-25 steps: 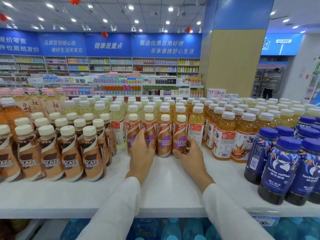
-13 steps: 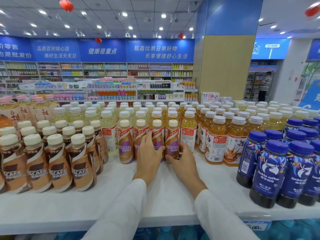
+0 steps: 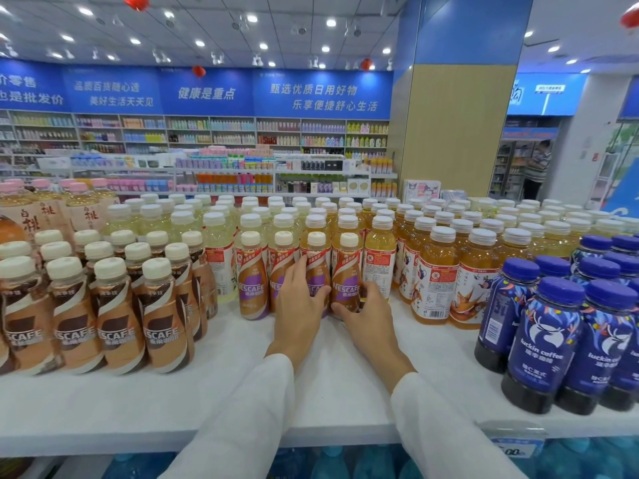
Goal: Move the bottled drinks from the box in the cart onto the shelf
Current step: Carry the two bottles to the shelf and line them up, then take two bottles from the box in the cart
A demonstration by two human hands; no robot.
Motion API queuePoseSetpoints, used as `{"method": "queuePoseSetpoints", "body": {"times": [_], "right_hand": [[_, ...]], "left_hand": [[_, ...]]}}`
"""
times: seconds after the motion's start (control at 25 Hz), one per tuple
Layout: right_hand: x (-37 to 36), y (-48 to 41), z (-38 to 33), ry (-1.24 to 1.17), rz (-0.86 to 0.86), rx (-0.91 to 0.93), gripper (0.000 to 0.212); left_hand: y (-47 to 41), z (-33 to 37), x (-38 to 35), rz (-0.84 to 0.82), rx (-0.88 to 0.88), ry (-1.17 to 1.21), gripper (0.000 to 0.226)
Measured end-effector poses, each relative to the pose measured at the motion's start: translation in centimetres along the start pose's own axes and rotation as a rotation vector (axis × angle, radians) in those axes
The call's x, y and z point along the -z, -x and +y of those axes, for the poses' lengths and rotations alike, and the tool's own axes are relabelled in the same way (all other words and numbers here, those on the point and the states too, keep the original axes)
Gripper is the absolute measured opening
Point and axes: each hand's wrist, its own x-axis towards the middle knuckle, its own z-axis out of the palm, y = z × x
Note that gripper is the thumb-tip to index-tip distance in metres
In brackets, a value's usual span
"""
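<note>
Gently, with left hand (image 3: 300,305) flat on purple-label Nescafé row (image 3: 251,288) and right hand (image 3: 368,311) curled round its 3 o'clock bottle (image 3: 346,271), square upright on shelf (image 3: 242,392).

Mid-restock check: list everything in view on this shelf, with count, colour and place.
purple-label Nescafe bottles: four, brown and purple, front centre
brown-label Nescafe bottles: many, brown, shelf left
pale yellow drinks: many, white caps, behind centre
amber tea bottles: many, white caps, right of centre
luckin coffee bottles: several, blue, far right
peach drinks: few, pink caps, back left
shelf: one, white
left hand: flat against the middle purple-label bottles
right hand: grip round the rightmost one
</note>
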Motion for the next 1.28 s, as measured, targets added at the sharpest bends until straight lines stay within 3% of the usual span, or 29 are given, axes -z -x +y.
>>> {"method": "queuePoseSetpoints", "body": {"times": [0.36, 0.48, 0.56, 0.68, 1.04, 1.28], "right_hand": [[0.2, 0.4, -0.6, 0.008, -0.002, -0.001, 0.067], [0.8, 1.3, -0.9, 0.008, -0.031, -0.022, 0.064], [1.9, 3.0, -1.6, 0.030, -0.063, -0.041, 0.047], [4.3, 6.4, -2.2, 0.115, -0.120, -0.058, 0.043], [8.6, 18.7, -3.4, 0.062, -0.187, 0.060, 0.033], [5.3, 26.2, -5.7, -0.103, -0.354, 0.112, 0.028]], "left_hand": [[0.7, -0.1, 0.2, -0.023, 0.015, -0.018, 0.077], [2.1, 0.3, 1.7, -0.036, 0.033, -0.002, 0.057], [3.9, 0.5, 3.5, -0.087, 0.064, 0.015, 0.040], [6.8, 0.0, 6.5, -0.125, 0.165, -0.035, 0.042], [17.7, 0.4, 17.0, 0.014, 0.275, -0.048, 0.032], [25.9, -1.4, 23.6, 0.133, 0.424, -0.056, 0.028]]}}
